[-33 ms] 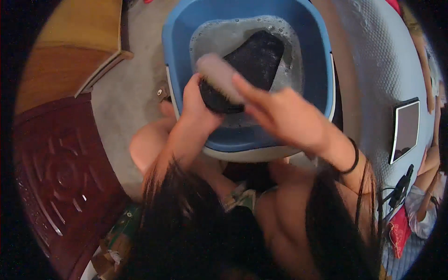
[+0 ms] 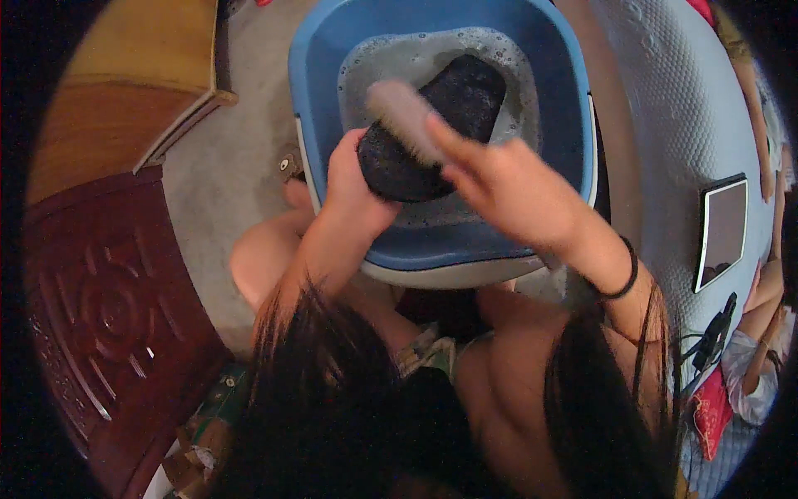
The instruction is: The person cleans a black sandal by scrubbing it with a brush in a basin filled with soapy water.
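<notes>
My left hand [image 2: 356, 187] is closed around the near left end of a wet, black shoe-shaped item [image 2: 465, 100], rounded at both ends. Its exact kind is hard to make out. My right hand [image 2: 517, 193] grips a pale scrubbing brush [image 2: 401, 112], whose bristles lie against the item's upper face. The brush is blurred by motion, and my fingers hide its near end. Both hands are over a blue basin [image 2: 316, 62] with a pale outer rim, holding cloudy, sudsy water [image 2: 366, 62].
A wooden cabinet [image 2: 137, 100] and a dark red carved panel [image 2: 108, 316] stand at the left. To the right is a pale quilted surface [image 2: 657, 141] with a tablet [image 2: 723, 233] and a black device with a cable [image 2: 713, 337]. Another person's arm [image 2: 752, 125] shows at the far right.
The brush and my right hand have shifted slightly to the right along the black item, uncovering more of its near left end. My left hand has stayed in place.
</notes>
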`<action>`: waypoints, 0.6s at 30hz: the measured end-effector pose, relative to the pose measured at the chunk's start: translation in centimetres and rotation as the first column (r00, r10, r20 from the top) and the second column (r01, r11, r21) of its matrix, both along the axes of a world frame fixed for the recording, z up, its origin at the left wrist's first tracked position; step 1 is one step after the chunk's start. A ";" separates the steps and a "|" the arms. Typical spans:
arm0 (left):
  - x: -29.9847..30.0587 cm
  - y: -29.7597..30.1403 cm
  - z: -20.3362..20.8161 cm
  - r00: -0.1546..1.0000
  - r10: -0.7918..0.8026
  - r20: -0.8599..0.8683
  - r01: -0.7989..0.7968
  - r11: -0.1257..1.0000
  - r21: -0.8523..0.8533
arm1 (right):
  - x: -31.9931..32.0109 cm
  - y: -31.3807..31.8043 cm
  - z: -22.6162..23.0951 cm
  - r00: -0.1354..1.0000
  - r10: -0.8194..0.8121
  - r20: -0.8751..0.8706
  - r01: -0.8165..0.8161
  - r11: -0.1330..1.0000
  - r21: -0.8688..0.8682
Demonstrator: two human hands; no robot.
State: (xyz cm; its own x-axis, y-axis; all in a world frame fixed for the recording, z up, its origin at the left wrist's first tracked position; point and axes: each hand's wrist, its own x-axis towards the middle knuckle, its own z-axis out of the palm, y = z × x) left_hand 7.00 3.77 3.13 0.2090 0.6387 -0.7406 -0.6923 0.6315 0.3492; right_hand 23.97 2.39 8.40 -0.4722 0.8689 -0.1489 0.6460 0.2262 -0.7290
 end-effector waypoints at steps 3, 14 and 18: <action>-0.4 -0.1 -0.7 1.000 -0.019 -0.007 0.018 0.999 -0.035 | 0.7 2.3 -3.1 0.965 -0.162 0.207 0.140 0.983 0.120; 0.0 -0.1 -1.4 0.991 -0.098 0.093 0.094 0.994 0.052 | 4.6 11.5 -7.4 0.914 -0.115 0.390 0.096 0.993 0.068; 0.6 0.0 -1.1 0.992 -0.095 0.084 0.095 0.995 0.004 | 4.8 13.5 -5.8 0.985 -0.057 0.163 0.133 0.852 -0.506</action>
State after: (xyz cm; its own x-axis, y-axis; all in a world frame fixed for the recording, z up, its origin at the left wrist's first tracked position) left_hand 7.57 3.75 2.02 0.3300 0.6132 -0.7177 -0.6560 0.6957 0.2928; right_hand 28.80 15.91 2.63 -0.3330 0.6895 -0.6432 0.7468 -0.2235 -0.6263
